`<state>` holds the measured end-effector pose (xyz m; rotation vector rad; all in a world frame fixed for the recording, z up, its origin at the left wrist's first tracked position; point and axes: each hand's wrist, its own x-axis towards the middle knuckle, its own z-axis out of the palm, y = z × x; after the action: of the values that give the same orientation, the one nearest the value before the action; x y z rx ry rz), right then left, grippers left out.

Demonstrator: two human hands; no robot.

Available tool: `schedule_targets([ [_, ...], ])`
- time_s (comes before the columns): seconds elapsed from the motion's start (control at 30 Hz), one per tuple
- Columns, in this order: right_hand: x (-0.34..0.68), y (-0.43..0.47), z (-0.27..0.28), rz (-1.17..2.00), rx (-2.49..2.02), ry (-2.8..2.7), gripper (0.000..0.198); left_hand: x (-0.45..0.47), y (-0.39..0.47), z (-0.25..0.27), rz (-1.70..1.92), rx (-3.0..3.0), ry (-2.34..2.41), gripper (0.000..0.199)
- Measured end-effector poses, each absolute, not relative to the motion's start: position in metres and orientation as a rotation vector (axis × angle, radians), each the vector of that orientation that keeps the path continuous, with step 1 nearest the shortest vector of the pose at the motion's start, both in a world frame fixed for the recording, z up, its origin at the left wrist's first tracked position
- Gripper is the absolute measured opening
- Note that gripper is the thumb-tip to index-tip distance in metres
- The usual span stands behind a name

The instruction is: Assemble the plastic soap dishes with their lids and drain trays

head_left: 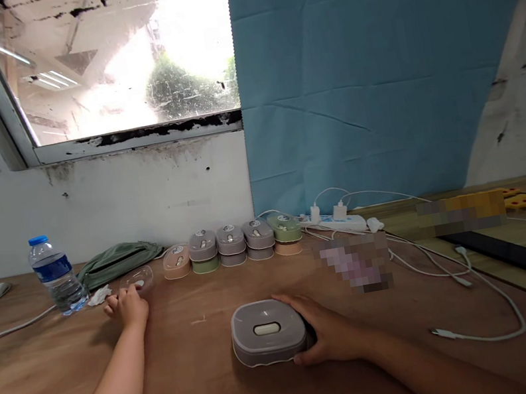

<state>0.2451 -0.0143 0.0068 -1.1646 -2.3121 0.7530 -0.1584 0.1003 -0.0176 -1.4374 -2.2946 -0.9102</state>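
My right hand (323, 328) grips the right side of a grey oval lidded box (269, 340), with the thumb at the near side and fingers at the far side. The box rests on the brown tabletop, and a pale oval piece sits in the middle of its lid. Farther left, my left hand (130, 308) reaches across the table with its fingers apart and slightly bent. Its fingertips are at the near edge of a clear plastic piece (143, 277); whether they touch it I cannot tell. A crumpled white tissue (100, 295) lies just left of that hand.
Along the back, similar boxes (230, 239) in grey, green and pink stand mostly stacked in pairs. A water bottle (58, 278) and green pouch (120, 262) are at left. To the right lie a power strip (335, 222), white cables (498, 337) and a long black object (509, 253).
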Motion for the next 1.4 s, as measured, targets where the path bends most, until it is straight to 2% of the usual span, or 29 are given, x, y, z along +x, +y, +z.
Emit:
schedule_targets([
  [0.2, 0.246, -0.014, 0.006, 0.745, -1.177, -2.313, 0.095, -0.151, 0.086, -0.008, -1.012, -1.48, -2.253, 0.021],
  [0.43, 0.245, -0.016, 0.009, 0.75, -1.169, -2.316, 0.095, -0.122, 0.055, -0.001, -1.212, -1.709, -1.993, 0.022],
  [0.7, 0.244, -0.016, 0.009, 0.732, -1.191, -2.316, 0.095, -0.073, 0.025, 0.013, -1.883, -1.771, -1.467, 0.029],
  [0.93, 0.244, -0.015, 0.009, 0.735, -1.177, -2.319, 0.096, -0.022, -0.008, 0.026, -2.5, -2.037, -1.513, 0.033],
  [1.07, 0.246, -0.013, 0.004, 0.733, -1.167, -2.3, 0.099, -0.009, -0.019, 0.024, -2.444, -2.457, -1.652, 0.033],
  [1.27, 0.247, -0.014, -0.001, 0.652, -1.082, -2.258, 0.115, -0.005, -0.013, 0.011, -2.319, -2.902, -1.718, 0.04],
  [1.4, 0.246, -0.019, 0.003, 0.556, -1.008, -2.195, 0.108, -0.005, -0.009, 0.005, -2.332, -3.015, -1.811, 0.042],
])
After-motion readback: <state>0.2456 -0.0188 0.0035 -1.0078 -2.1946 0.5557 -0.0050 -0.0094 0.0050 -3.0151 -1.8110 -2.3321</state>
